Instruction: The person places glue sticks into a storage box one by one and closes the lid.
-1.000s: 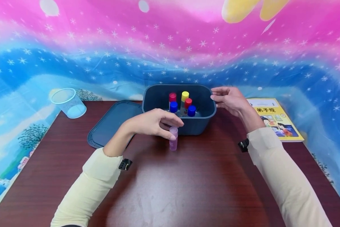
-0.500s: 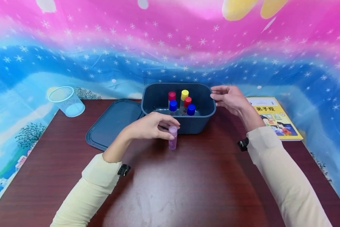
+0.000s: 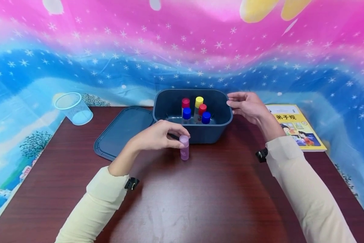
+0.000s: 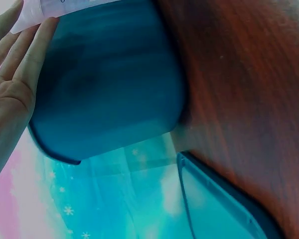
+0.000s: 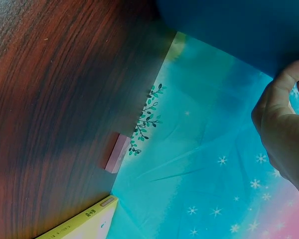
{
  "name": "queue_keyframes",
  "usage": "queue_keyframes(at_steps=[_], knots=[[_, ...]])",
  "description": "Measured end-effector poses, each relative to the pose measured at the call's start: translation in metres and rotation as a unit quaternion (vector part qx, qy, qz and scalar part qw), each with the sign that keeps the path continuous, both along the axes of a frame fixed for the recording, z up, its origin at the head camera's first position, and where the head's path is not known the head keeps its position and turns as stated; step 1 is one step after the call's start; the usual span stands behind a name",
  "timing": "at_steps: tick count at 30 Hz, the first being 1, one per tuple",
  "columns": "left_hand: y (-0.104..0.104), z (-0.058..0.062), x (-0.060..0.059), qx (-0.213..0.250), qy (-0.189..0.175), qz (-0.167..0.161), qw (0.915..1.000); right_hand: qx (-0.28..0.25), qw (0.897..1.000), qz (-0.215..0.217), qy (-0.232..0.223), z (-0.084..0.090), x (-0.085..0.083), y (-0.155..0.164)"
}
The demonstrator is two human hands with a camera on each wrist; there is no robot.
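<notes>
We see the left hand (image 3: 157,136) pinching the small pink plastic bottle (image 3: 184,147) upright on the tabletop (image 3: 200,195) just near the dark blue plastic bin (image 3: 218,130), apparently not yet joining five inside, right hand (image 3: 245,106) loosely curled at its rim.

A small translucent pink bottle (image 3: 184,147) with a matching pink cap is standing upright on the desk (image 3: 200,195), just in front of the dark blue bin (image 3: 212,133). The left hand (image 3: 157,136) is pinching it near the cap.
</notes>
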State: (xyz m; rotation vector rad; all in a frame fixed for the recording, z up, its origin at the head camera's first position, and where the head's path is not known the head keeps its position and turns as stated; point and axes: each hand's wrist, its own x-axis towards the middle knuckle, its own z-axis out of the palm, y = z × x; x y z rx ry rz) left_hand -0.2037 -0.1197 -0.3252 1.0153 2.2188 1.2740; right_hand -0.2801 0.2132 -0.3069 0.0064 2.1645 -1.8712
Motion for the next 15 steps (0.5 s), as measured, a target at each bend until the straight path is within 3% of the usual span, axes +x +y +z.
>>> queue_keyframes(at_steps=[7, 15], knots=[[-0.008, 0.013, 0.002, 0.025, 0.003, 0.010, 0.9996, 0.001, 1.000, -0.002, 0.000, -0.001, -0.001, 0.001], [-0.028, 0.021, -0.003, 0.105, 0.016, 0.054, 0.9929, 0.009, 1.000, 0.003, 0.004, 0.000, -0.001, 0.001]])
